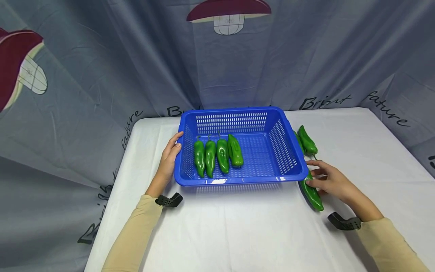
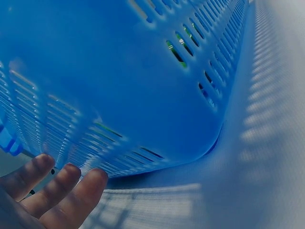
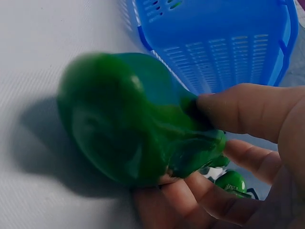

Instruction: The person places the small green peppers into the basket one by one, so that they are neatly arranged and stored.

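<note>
A blue plastic basket [image 1: 234,181] stands on the white cloth, with several green peppers [image 1: 222,155] lying side by side in its left half. My left hand [image 1: 168,155] rests at the basket's left side, its fingers near the rim; in the left wrist view the fingers [image 2: 78,195] look fairly straight beside the slotted wall. Beside the basket's right wall, my right hand [image 1: 327,179] grips a green pepper [image 1: 313,196] between thumb and fingers. The right wrist view shows this pepper [image 3: 119,124] large and close, tilted above the cloth.
To the right of the basket lies another green pepper [image 1: 307,141], with part of one more [image 1: 298,140] showing between it and the basket wall. A grey curtain [image 1: 234,71] printed with lamps hangs behind the table. Each wrist wears a black band [image 1: 168,200].
</note>
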Demonstrator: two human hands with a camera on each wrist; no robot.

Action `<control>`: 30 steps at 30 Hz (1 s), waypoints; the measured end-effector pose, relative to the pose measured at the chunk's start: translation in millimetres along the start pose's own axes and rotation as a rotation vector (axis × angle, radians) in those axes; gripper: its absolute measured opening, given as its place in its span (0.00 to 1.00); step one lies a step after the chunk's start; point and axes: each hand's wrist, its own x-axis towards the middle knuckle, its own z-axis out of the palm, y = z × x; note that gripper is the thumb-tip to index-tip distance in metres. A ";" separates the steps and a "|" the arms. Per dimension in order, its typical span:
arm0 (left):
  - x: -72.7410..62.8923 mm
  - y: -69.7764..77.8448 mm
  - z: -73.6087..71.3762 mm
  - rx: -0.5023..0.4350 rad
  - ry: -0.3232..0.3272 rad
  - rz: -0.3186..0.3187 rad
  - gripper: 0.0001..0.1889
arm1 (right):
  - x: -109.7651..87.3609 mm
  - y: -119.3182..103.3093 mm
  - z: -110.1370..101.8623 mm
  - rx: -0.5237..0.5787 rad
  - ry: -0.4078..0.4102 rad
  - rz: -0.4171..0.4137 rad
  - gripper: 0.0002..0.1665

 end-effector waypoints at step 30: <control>-0.5 0.9 0.2 0.006 0.001 0.012 0.26 | -7.3 8.5 -8.5 0.090 -0.028 -0.042 0.37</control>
